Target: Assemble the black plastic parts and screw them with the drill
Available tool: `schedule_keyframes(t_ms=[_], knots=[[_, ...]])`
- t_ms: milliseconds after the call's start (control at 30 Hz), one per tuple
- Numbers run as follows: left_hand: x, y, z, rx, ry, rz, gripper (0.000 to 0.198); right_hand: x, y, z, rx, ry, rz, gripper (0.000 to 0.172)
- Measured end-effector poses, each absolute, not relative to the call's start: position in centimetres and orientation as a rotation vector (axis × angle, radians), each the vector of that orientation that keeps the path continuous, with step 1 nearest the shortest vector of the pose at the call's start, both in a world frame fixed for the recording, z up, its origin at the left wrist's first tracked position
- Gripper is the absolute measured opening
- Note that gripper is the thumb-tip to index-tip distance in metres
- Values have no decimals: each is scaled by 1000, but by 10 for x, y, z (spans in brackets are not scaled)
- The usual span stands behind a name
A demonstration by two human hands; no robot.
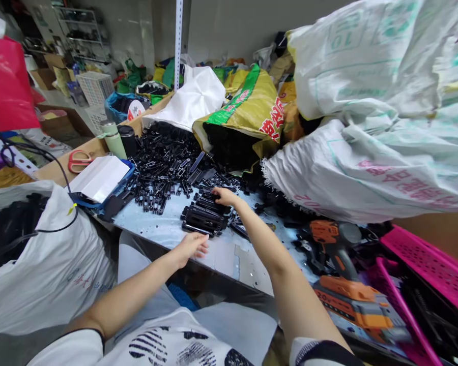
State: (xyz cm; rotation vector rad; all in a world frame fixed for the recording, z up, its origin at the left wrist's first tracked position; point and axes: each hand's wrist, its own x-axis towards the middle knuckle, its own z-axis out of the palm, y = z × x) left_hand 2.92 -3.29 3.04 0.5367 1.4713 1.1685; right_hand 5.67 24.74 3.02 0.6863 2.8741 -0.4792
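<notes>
Long black plastic parts point(203, 216) lie side by side in a neat row on the pale blue table top point(152, 226). My left hand point(191, 247) rests at the row's near end, its fingers stretched out and apart, holding nothing. At the far right end of the row, my right hand point(225, 196) has its fingers bent and closed down on a black plastic part; its fingertips are partly hidden. Beyond them spreads a loose heap of small black plastic parts point(164, 162).
A yellow sack point(248, 104) lies with its mouth towards me. White woven sacks point(366, 168) bulge over the right side. An orange cordless drill point(339, 254) stands near a pink basket point(427, 264). Scissors point(79, 161), a white box point(99, 178) and a green bottle point(115, 142) are left.
</notes>
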Motion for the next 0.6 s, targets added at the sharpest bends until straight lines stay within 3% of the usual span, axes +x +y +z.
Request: schedule_keyframes(t_ms=[200,333,400,600], knots=[[37,-39,18,-133,1163,1250,43,54,265,58,510,2794,-536,48],[36,-11,21,-312,1202,1399,66,45,262,61,669,2467,-911,78],[36,4,25,-362,1232,1468,66,42,250,54,774,2320,-1039,89],[45,9,21,-398,1160,1718,55,58,211,33,741,2208,-1239,88]])
